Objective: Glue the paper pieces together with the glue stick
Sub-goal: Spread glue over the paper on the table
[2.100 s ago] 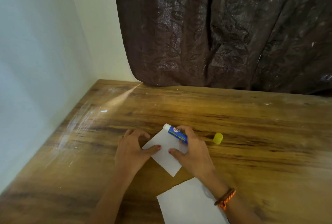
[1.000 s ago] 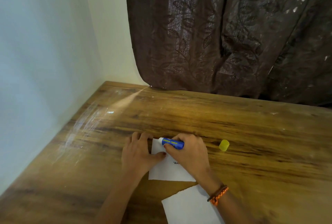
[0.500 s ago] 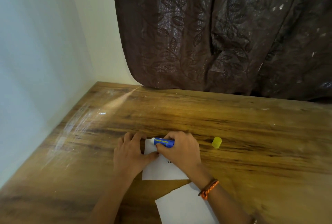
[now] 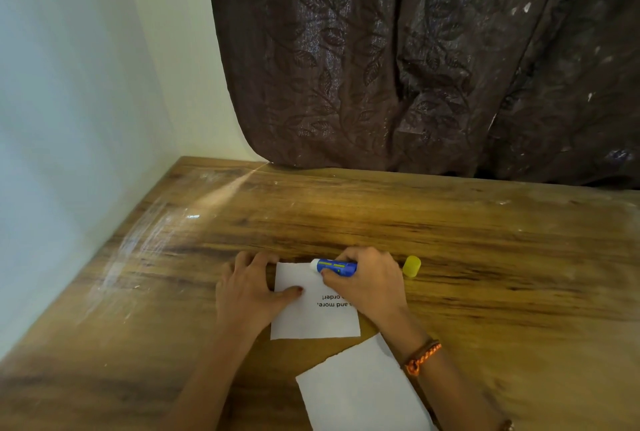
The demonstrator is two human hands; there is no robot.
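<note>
A: Head view — how much room is there around the work?

B: The wooden surface (image 4: 450, 223) meets a pale wall (image 4: 69, 119) on the left and a dark curtain (image 4: 415, 50) at the far edge. Bare wood stretches to the right and beyond the hands.

A: Where is the glue stick?

B: The glue stick (image 4: 334, 267) lies nearly level at the far edge of the printed paper piece (image 4: 315, 316), long axis left to right, white tip pointing left. The right hand (image 4: 367, 283) has its grip clamped round the blue barrel.

A: And the left hand?

B: The left hand (image 4: 247, 292) lies flat, fingers straight, thumb pressing the paper's left side. The yellow cap (image 4: 411, 266) sits just right of the right hand. A second paper piece (image 4: 360, 392) lies nearer, apart from the first.
</note>
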